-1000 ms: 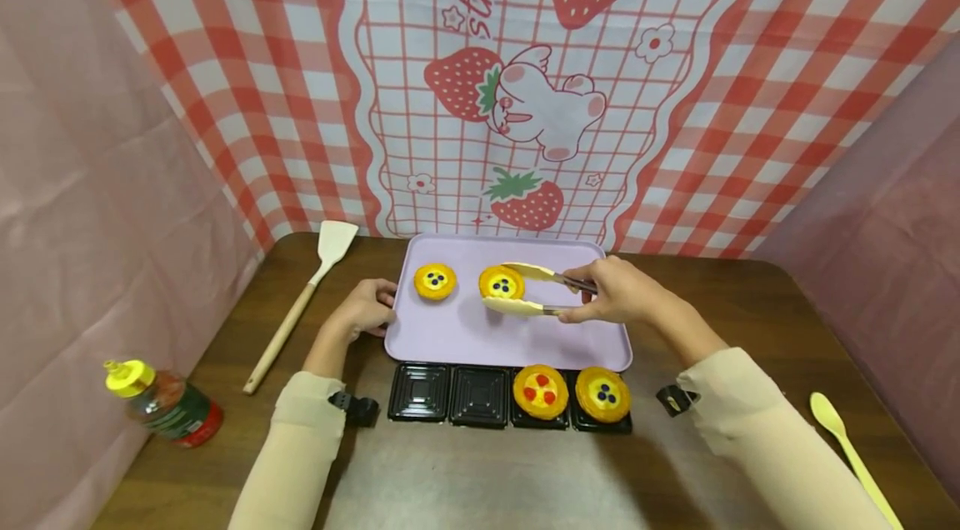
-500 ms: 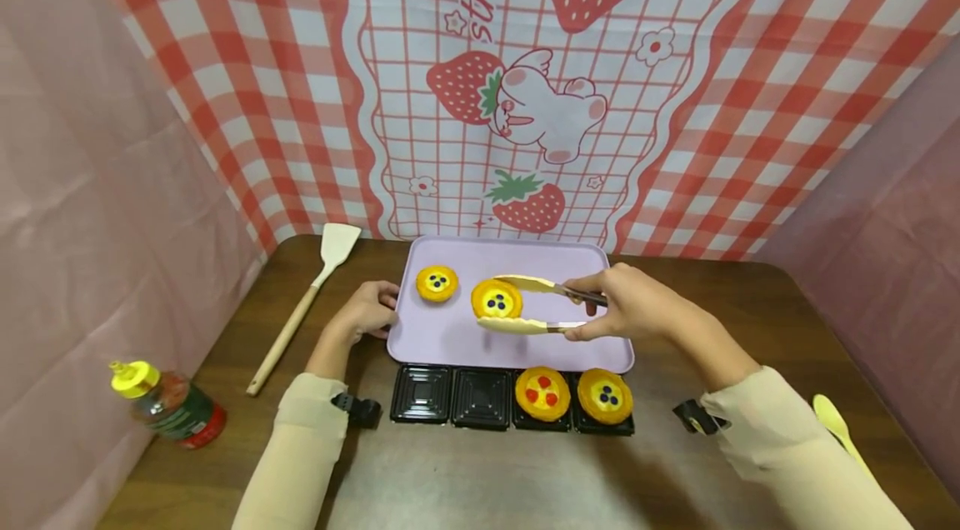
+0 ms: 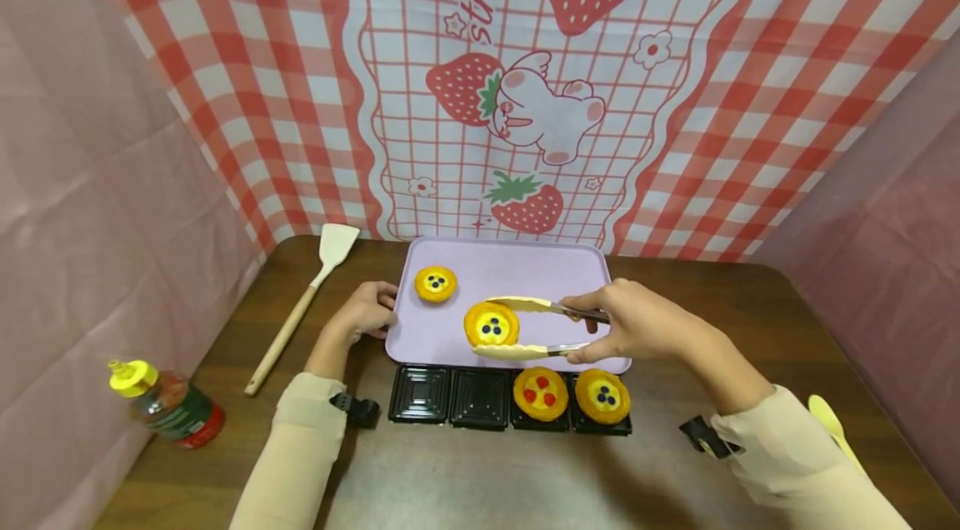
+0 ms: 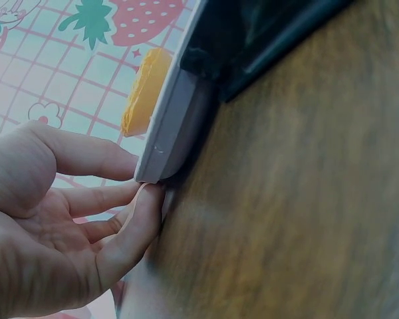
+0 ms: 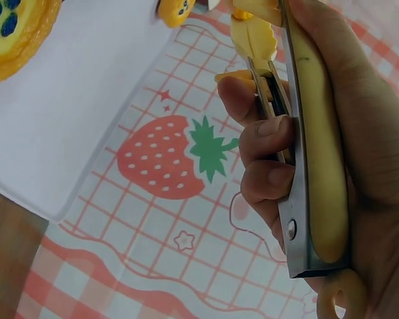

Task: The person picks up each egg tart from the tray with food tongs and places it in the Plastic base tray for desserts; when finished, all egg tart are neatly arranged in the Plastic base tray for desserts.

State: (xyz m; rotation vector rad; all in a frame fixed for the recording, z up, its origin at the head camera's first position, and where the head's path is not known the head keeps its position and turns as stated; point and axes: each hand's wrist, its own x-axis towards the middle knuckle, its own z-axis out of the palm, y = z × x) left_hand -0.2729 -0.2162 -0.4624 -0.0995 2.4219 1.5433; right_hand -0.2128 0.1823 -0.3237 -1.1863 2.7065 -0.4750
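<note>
Left hand [image 3: 366, 310] pinching the tray [image 3: 420, 334], right hand [image 3: 633, 320] is gripping tongs [image 3: 517, 352] over it, nipping a likely light tart [image 3: 491, 324] by its rim.

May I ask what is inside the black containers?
The left two containers show bare bottoms; the third holds a red-topped tart, the fourth a blue-topped tart. Those tarts hide what is beneath.

Downward head view, wrist close-ups (tray [image 3: 540, 267] shared)
</note>
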